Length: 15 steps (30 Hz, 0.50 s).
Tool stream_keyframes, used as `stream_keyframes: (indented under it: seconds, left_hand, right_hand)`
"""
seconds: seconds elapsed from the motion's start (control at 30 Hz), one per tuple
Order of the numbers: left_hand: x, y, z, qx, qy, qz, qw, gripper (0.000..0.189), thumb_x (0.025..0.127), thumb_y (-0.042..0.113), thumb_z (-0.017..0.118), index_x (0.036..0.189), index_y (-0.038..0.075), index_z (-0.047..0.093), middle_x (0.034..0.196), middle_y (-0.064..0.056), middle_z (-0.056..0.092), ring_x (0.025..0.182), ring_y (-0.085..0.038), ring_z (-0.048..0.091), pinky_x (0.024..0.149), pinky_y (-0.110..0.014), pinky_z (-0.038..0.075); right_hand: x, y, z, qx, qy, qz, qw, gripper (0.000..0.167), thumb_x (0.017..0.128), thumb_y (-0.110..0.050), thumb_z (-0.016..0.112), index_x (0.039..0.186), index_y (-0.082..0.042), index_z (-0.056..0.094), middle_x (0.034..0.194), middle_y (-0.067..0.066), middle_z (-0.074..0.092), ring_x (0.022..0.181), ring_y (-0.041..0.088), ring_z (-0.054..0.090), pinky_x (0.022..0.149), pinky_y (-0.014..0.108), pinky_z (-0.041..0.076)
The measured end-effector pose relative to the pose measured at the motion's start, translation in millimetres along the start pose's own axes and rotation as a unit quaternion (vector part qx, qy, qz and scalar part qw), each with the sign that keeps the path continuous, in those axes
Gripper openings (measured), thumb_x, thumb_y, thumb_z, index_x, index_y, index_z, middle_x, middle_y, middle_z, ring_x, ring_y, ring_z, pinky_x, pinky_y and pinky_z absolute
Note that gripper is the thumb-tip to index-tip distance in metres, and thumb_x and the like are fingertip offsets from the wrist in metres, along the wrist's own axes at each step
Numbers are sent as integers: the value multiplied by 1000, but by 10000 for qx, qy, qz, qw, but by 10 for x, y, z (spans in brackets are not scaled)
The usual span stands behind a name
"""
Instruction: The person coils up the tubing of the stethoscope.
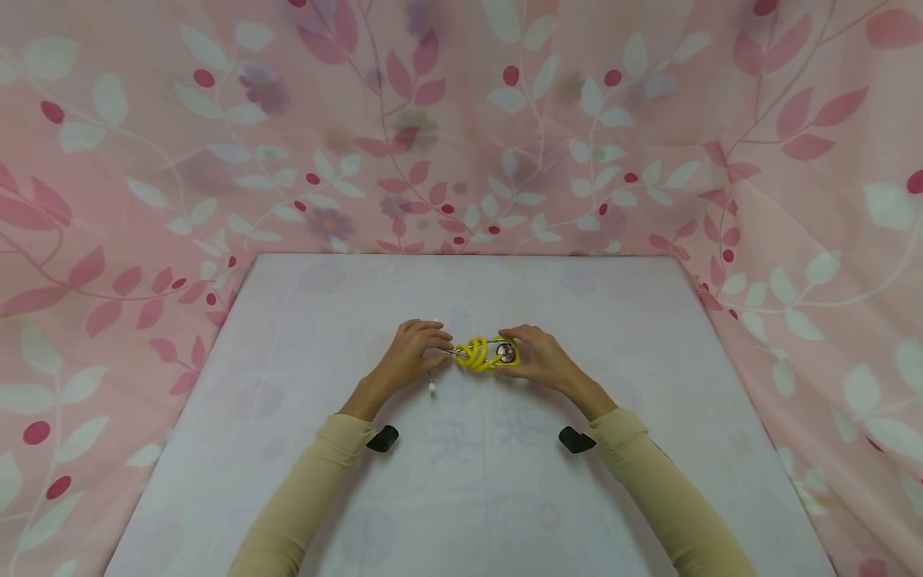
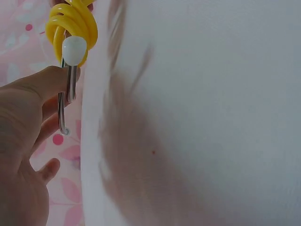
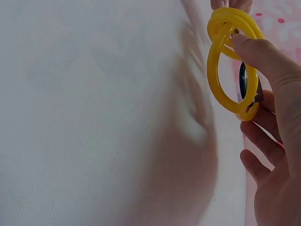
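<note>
A bundle of shiny yellow tubing (image 1: 476, 353) is wound around a bent silver metal wire frame (image 2: 61, 113), held above the table between both hands. My left hand (image 1: 414, 354) pinches the frame's left end between thumb and fingers. A white rounded tip (image 2: 74, 51) caps one wire and hangs below that hand in the head view. My right hand (image 1: 544, 361) grips the right end, where the tubing makes a loop (image 3: 214, 77). The right thumb lies over the tubing. A small round silver part (image 1: 506, 353) shows inside the loop, and a dark piece (image 3: 259, 93) appears behind it.
A white cloth-covered table (image 1: 476, 497) with faint prints spreads beneath the hands. Pink floral curtain (image 1: 461, 120) surrounds its back and sides. One black device (image 1: 383, 438) sits at the left wrist, another black device (image 1: 577, 440) at the right.
</note>
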<state>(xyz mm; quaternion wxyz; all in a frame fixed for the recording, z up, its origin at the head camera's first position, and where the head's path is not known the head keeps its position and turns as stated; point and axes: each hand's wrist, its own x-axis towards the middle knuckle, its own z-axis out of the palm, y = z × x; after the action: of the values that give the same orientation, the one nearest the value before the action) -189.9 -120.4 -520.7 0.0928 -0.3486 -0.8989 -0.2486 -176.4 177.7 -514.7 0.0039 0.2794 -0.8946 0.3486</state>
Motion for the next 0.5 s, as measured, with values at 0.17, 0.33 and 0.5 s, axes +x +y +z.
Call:
stream_keyframes:
  seconds: [0.17,0.33,0.5]
  left_hand:
    - [3,-40,74,-255,-257,-220,9991,20,85,18,78,105,16,78,117,0,73,128,-26,55,109,-54,34]
    - [1,-106,165,-525,-273,-106,9982,19,86,14,76,105,12,77,111,-3,74,124,-30,59,107,-51,40]
    - [-19,-168,217,-766,-344,-373,9958,21,88,17,75,109,13,76,118,-6,72,127,-29,57,108,-50,41]
  right_hand:
    - [29,56,39,-189,-170,204,9995,67,74,-33,87,130,-7,61,127,8,64,121,27,56,104,47,44]
    - [43,129,77,-292,-257,214,9990,68,76,-37,85,132,-8,60,128,8,64,121,28,56,103,48,44]
    - [50,183,87,-44,-228,233,9995,68,77,-37,84,133,-7,60,129,8,64,122,29,56,105,49,42]
